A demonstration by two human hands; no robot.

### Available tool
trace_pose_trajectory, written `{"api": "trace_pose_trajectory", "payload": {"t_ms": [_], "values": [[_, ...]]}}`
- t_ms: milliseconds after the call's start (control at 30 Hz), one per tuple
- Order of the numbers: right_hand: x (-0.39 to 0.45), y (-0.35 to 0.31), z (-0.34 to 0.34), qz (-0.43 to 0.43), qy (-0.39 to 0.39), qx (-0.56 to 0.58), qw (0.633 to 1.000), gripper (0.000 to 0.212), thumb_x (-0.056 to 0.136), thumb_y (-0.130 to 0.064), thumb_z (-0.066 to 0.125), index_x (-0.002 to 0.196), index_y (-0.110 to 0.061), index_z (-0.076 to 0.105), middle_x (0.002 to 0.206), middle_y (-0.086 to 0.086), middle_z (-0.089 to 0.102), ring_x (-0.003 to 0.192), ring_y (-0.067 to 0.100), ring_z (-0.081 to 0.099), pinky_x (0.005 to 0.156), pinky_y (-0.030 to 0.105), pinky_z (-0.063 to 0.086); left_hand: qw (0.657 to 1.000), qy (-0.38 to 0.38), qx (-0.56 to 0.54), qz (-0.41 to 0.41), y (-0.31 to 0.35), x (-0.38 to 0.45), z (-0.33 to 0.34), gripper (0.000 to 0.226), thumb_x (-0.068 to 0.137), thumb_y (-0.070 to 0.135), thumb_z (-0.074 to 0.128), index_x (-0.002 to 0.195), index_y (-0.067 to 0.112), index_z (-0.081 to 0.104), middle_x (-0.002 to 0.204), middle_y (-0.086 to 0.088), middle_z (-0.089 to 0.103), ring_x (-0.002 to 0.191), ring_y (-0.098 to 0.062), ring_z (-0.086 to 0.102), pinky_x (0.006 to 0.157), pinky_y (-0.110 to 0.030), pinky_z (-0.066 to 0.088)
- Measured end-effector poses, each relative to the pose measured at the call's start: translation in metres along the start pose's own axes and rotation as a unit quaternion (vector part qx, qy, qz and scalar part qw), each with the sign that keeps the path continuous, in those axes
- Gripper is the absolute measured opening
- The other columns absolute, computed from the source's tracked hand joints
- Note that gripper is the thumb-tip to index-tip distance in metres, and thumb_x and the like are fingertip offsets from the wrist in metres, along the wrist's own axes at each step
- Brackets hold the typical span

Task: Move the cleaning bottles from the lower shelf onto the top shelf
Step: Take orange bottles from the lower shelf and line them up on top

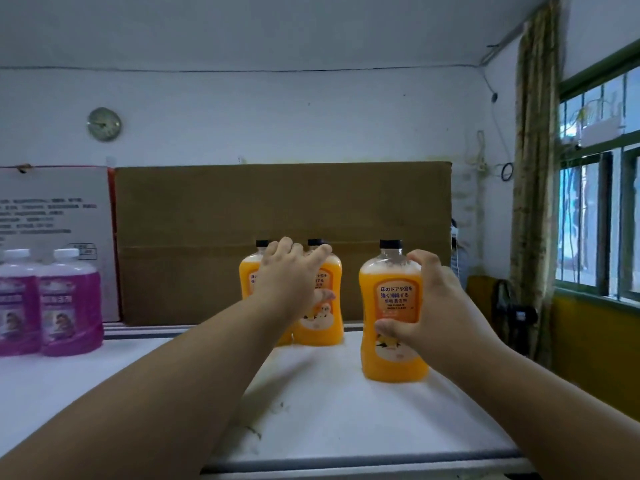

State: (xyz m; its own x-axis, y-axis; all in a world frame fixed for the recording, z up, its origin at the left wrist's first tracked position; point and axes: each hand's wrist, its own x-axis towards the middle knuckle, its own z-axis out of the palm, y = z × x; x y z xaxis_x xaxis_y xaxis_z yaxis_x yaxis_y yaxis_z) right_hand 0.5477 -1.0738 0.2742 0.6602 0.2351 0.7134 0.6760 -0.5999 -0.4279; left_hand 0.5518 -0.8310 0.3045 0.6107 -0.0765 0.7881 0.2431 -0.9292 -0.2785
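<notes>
Three orange cleaning bottles with black caps stand upright on the white top shelf. My right hand is wrapped around the nearest orange bottle, which rests on the shelf. My left hand reaches over the two rear orange bottles; its fingers lie across the middle orange bottle and partly hide the left orange bottle. Whether the left hand truly grips a bottle is unclear. Two purple bottles with white caps stand at the left of the same shelf.
A large brown cardboard sheet leans against the wall behind the bottles, beside a white printed box. A curtain and green-framed window are on the right. The shelf's front edge is near my arms.
</notes>
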Motion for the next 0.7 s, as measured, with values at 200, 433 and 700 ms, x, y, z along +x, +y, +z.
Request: {"api": "trace_pose_trajectory", "payload": {"t_ms": [200, 433, 700], "values": [[-0.004, -0.004, 0.001, 0.009, -0.004, -0.057, 0.998, 0.110, 0.061, -0.056, 0.085, 0.136, -0.048, 0.004, 0.131, 0.000, 0.036, 0.098, 0.011, 0.043, 0.074, 0.026, 0.045, 0.999, -0.010, 0.030, -0.009, 0.000, 0.000, 0.005, 0.088, 0.077, 0.081, 0.050, 0.148, 0.035, 0.027, 0.130, -0.008, 0.060, 0.127, -0.034, 0.045, 0.108, -0.052, 0.029], [0.000, -0.009, 0.000, 0.009, -0.015, -0.079, 0.997, 0.111, 0.065, -0.053, 0.084, 0.139, -0.048, 0.001, 0.126, 0.001, 0.040, 0.098, 0.016, 0.053, 0.078, 0.031, 0.053, 0.999, -0.031, 0.029, -0.020, 0.006, -0.002, -0.004, 0.088, 0.080, 0.080, 0.049, 0.151, 0.034, 0.025, 0.133, -0.009, 0.058, 0.128, -0.034, 0.043, 0.109, -0.051, 0.028], [0.031, -0.013, 0.016, 0.044, -0.037, -0.146, 0.988, 0.106, 0.070, -0.048, 0.083, 0.141, -0.038, 0.005, 0.125, 0.009, 0.043, 0.093, 0.020, 0.055, 0.079, 0.034, 0.055, 0.994, -0.032, -0.097, -0.024, 0.013, -0.035, -0.044, 0.058, 0.089, 0.059, 0.054, 0.137, 0.030, 0.040, 0.123, 0.000, 0.055, 0.109, -0.021, 0.051, 0.089, -0.037, 0.048]]}}
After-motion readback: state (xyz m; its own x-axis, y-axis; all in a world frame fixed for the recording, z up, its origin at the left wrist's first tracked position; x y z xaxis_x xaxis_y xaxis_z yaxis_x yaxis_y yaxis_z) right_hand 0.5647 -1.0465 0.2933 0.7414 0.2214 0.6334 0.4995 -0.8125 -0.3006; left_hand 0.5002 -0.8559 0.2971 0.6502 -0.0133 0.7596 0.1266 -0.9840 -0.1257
